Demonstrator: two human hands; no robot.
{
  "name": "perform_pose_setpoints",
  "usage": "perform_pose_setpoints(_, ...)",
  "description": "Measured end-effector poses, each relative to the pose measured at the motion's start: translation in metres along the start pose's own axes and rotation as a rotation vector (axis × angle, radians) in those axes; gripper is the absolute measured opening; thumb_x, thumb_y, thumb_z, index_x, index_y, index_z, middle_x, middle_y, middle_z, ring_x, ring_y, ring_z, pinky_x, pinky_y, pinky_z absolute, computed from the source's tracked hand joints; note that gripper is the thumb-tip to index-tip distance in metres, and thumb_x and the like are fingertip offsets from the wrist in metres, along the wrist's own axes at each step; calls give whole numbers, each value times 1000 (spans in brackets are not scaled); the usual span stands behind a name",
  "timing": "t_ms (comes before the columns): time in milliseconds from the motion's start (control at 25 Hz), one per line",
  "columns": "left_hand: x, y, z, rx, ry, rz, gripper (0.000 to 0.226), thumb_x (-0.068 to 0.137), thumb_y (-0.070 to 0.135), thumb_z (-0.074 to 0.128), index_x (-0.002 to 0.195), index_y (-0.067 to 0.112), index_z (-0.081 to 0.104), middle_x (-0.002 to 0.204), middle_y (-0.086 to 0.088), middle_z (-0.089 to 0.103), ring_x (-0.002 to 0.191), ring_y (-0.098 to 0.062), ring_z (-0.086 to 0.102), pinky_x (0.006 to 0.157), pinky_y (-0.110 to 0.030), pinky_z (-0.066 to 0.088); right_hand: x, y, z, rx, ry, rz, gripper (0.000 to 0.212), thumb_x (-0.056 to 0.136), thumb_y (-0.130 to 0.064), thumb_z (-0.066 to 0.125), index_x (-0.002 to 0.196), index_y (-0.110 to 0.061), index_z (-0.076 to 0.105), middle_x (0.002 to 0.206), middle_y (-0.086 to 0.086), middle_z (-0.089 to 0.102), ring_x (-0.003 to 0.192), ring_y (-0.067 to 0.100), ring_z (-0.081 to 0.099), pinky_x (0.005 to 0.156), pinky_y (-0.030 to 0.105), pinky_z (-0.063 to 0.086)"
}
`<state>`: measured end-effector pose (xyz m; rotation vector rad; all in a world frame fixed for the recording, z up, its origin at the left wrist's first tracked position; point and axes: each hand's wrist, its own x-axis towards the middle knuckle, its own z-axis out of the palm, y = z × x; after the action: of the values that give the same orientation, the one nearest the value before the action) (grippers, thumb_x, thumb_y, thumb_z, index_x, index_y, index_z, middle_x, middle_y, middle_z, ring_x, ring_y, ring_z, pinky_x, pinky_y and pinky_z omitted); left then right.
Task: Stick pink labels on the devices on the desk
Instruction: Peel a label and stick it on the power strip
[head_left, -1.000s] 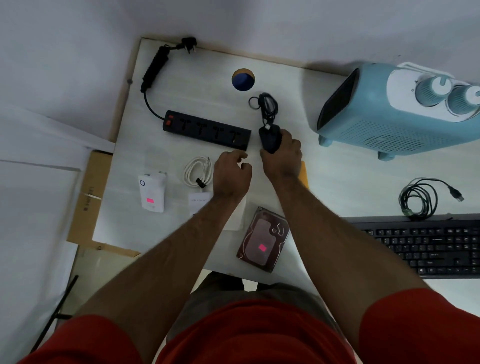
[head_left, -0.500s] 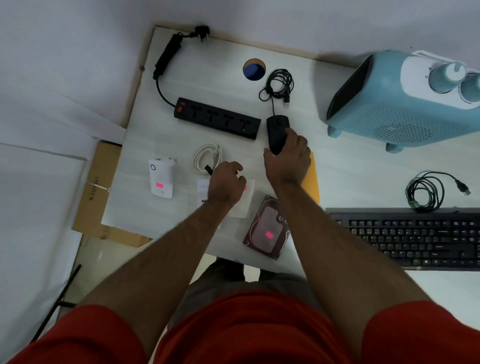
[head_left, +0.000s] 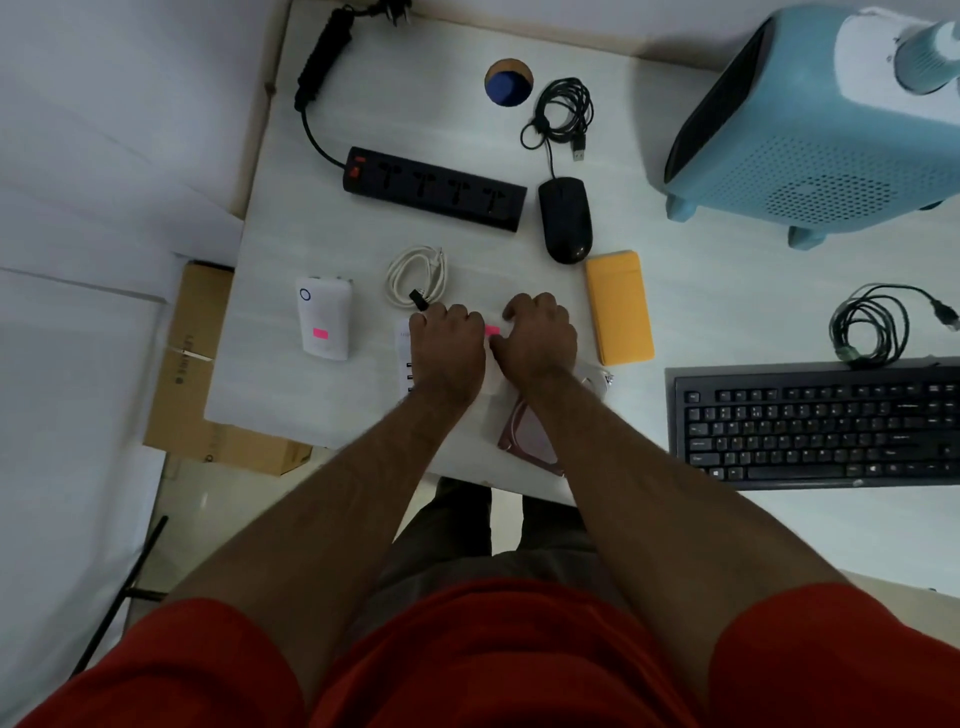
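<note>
A person looks straight down at a pale desk (head_left: 675, 322), both bare forearms reaching forward from red sleeves. The left hand (head_left: 449, 340) and right hand (head_left: 540, 338) sit close together, knuckles up and fingers curled, over a white device (head_left: 404, 358) that they mostly hide; only its left edge with a few small ports shows. Between the two hands a scrap of pink label (head_left: 492, 330) peeks out, but which fingers pinch it cannot be told from above. Left of them lies a white adapter (head_left: 323, 325) already wearing a pink label. Below the right wrist a dark reddish hard drive (head_left: 524, 439) is largely covered by the arm. Further back lie a coiled white cable (head_left: 415, 273), a black power strip (head_left: 436, 188), a black mouse (head_left: 565, 218) with its coiled cord, and an orange case (head_left: 619, 307). A blue fan heater (head_left: 810, 130) is cut off at the top right corner; a black keyboard (head_left: 815, 426) runs off the right edge, with a coiled black cable (head_left: 872, 325) behind it.
</note>
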<state>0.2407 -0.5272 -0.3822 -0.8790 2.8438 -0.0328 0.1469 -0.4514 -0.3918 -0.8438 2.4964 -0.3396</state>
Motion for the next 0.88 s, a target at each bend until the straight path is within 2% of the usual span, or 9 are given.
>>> perform_pose_setpoints(80, 0, -2, 6, -17, 45, 9, 7, 79, 14, 62, 72, 16, 63, 68, -2, 62, 69, -24, 57, 63, -33, 37, -2, 0, 2, -7, 10, -6, 35, 86, -36, 69, 114, -16, 63, 117, 10, 59, 103, 28, 57, 77, 32, 41)
perform_pose_setpoints(160, -1, -3, 13, -43, 105, 7, 4, 80, 12, 61, 78, 14, 64, 71, -4, 64, 71, -26, 57, 63, -34, 38, -5, 0, 3, 36, 28, -5, 41, 87, -36, 69, 122, -16, 59, 120, 10, 61, 104, 28, 58, 81, 31, 43)
perform_pose_setpoints(280, -2, -5, 20, -112, 159, -33, 8, 81, 12, 60, 88, 14, 65, 75, -4, 66, 74, -27, 58, 64, -34, 38, -5, -1, 3, 87, 28, -14, 54, 88, -33, 69, 136, -15, 52, 127, 12, 62, 112, 31, 59, 90, 38, 48)
perform_pose_setpoints(360, -3, -5, 22, -148, 192, -52, 9, 82, 14, 59, 90, 15, 64, 76, -3, 67, 75, -26, 58, 64, -34, 38, -4, 0, 5, 47, 21, -26, 49, 88, -32, 67, 132, -15, 56, 124, 12, 62, 110, 31, 58, 88, 38, 47)
perform_pose_setpoints(560, -5, -7, 26, -195, 270, -37, 11, 81, 13, 54, 88, 16, 63, 74, -2, 65, 73, -25, 56, 63, -33, 33, -10, -4, 17, 15, 118, -50, 30, 85, -27, 67, 111, -13, 68, 112, 14, 61, 97, 31, 58, 77, 39, 48)
perform_pose_setpoints(640, -6, -5, 28, -197, 306, -39, 10, 81, 13, 57, 87, 16, 64, 72, -1, 64, 71, -25, 56, 63, -33, 34, -12, -4, 21, 45, 135, -67, 29, 86, -26, 68, 110, -11, 68, 112, 14, 63, 95, 32, 60, 77, 40, 50)
perform_pose_setpoints(760, -5, 0, 32, -226, 329, -42, 4, 82, 16, 61, 85, 16, 64, 72, -1, 64, 68, -25, 56, 63, -34, 35, -13, -7, 20, 140, 133, -21, 42, 89, -27, 67, 127, -13, 61, 123, 12, 64, 104, 31, 63, 85, 41, 53)
perform_pose_setpoints(880, -6, 3, 36, -298, 349, -83, 17, 79, 15, 64, 96, 14, 67, 76, -2, 67, 70, -27, 58, 64, -35, 37, -14, -7, 22, 179, 150, -11, 48, 92, -29, 65, 136, -12, 56, 124, 12, 68, 110, 32, 62, 93, 43, 50)
